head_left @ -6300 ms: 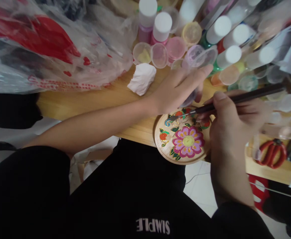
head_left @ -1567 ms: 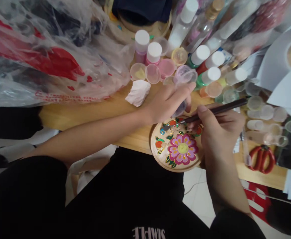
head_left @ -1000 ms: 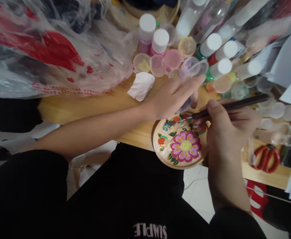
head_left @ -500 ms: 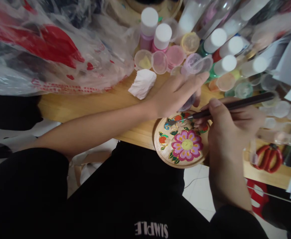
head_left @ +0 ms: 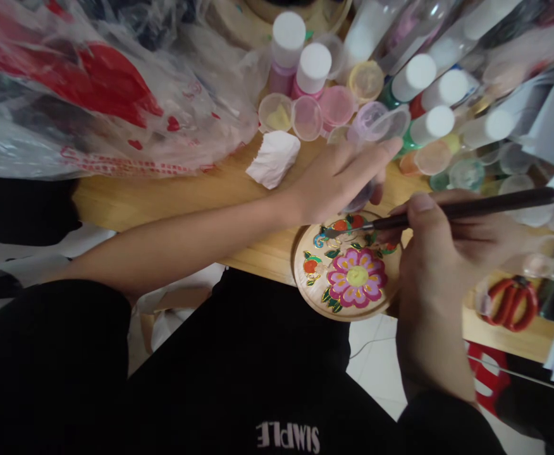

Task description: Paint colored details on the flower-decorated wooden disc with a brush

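In the head view my right hand (head_left: 448, 234) is closed around the dark handle of a small spatula (head_left: 495, 202). Its thin metal tip lies over the blue swirl near the top of a round wooden plaque (head_left: 300, 278). The plaque carries a pink and purple flower (head_left: 357, 278) with a yellow centre, orange fruits and green leaves, outlined in gold. Just above it, my left hand (head_left: 338, 177) is curled over a small clear plastic cup (head_left: 360, 197), index finger stretched out. The hand hides most of this cup.
Several paint cups and white-capped bottles (head_left: 315, 66) crowd the back of the wooden table (head_left: 186, 202). A crumpled white tissue (head_left: 274, 158) lies left of them, beside a large plastic bag (head_left: 116, 95). Red-handled pliers (head_left: 511, 303) lie at the right.
My right hand has shifted slightly right, and the spatula's handle end has moved right and a little down. My left hand stays nearly still.
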`<state>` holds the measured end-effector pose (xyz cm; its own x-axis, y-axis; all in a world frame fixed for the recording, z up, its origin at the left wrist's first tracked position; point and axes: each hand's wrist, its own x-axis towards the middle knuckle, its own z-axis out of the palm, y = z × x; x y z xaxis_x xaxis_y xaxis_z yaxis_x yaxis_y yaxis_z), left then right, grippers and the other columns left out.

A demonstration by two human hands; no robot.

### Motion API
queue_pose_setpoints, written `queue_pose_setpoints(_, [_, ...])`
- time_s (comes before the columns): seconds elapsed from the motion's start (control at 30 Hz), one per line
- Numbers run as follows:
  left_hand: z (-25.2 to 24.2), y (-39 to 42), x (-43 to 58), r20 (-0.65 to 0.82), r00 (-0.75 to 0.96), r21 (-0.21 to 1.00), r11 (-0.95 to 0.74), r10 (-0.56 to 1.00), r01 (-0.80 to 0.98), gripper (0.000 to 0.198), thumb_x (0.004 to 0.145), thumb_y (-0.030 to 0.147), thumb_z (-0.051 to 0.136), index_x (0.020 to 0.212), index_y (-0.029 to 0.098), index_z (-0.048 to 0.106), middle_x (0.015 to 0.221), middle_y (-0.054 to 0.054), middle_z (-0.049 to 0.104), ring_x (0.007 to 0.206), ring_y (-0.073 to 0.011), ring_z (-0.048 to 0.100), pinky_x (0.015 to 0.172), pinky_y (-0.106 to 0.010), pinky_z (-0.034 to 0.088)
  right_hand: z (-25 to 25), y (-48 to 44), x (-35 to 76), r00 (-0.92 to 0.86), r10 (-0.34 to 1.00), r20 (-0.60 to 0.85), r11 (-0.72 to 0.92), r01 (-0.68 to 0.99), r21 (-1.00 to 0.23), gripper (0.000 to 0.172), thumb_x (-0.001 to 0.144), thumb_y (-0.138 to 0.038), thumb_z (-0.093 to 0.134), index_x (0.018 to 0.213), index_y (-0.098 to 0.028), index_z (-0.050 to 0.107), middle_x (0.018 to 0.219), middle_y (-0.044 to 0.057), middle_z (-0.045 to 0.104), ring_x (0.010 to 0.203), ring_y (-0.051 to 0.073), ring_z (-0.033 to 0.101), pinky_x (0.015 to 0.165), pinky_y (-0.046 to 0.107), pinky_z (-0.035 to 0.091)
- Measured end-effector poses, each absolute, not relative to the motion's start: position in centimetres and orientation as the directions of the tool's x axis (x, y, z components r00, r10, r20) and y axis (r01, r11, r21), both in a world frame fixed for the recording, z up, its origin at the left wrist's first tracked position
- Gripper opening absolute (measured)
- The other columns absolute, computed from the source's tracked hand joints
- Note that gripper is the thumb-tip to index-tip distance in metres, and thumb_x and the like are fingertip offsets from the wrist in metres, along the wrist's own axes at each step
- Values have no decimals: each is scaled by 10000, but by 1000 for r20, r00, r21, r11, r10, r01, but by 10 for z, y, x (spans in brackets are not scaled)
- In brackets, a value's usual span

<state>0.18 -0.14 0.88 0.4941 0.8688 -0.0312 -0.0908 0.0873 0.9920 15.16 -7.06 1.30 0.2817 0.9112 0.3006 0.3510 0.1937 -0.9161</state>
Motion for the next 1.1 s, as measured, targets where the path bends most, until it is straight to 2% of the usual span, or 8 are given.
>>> queue_pose_setpoints(0.17, [10,-1,2,-60,495,993,103,867,-60,640,1101,377,412,515,183,580,524,-23,556,542,-134,549,681,-301,469,10,-69,152,285,866,411,293,378,-878,217,867,-373,791,706,-234,748,562,-73,682,397,99,599,353,225,444])
queue_pose_setpoints(0.3, [11,-1,2,-54,501,993,99,864,-63,632,1105,315,400,516,169,575,523,-20,557,540,-112,540,687,-276,466,12,-69,153,261,866,427,303,404,-863,213,876,-359,778,702,-238,751,529,-78,652,382,92,569,341,220,407])
queue_pose_setpoints(0.47, [13,-1,2,-87,492,989,133,866,-60,623,1100,316,426,515,170,581,499,-14,532,530,-119,543,623,-272,442,17,-72,153,247,877,411,295,398,-869,169,873,-276,768,708,-242,755,553,-76,670,415,94,582,369,223,436])
queue_pose_setpoints(0.57, [12,-1,3,-114,474,986,157,873,-53,630,1096,327,435,501,177,581,494,-7,527,511,-122,556,618,-279,457,16,-72,153,261,873,412,297,384,-874,174,872,-294,771,709,-238,750,558,-75,671,405,99,582,365,233,430])
queue_pose_setpoints(0.73, [11,-2,2,-48,498,992,98,866,-75,635,1105,319,395,521,163,590,519,-18,549,543,-115,554,678,-283,469,11,-71,154,250,858,448,320,421,-849,223,881,-355,770,693,-239,747,535,-73,652,409,94,564,373,235,407])
queue_pose_setpoints(0.87, [13,-3,1,-73,510,989,128,857,-74,629,1107,320,370,531,164,570,523,-19,543,527,-113,530,651,-283,454,10,-71,156,241,855,460,316,461,-829,259,885,-401,761,679,-245,741,536,-68,641,423,99,555,388,244,396])
queue_pose_setpoints(1.0, [13,-3,1,-91,506,985,153,858,-81,633,1108,299,350,529,173,573,509,-12,535,511,-112,525,642,-280,456,16,-75,155,257,867,427,291,434,-853,210,887,-337,746,693,-257,752,573,-68,662,469,115,604,441,271,471])
queue_pose_setpoints(1.1, [12,-2,1,-77,508,988,135,858,-77,646,1108,378,382,525,180,576,499,-12,535,513,-112,525,632,-277,453,22,-77,151,302,848,435,301,400,-865,168,866,-235,741,702,-266,761,599,-77,678,527,123,654,498,284,546])
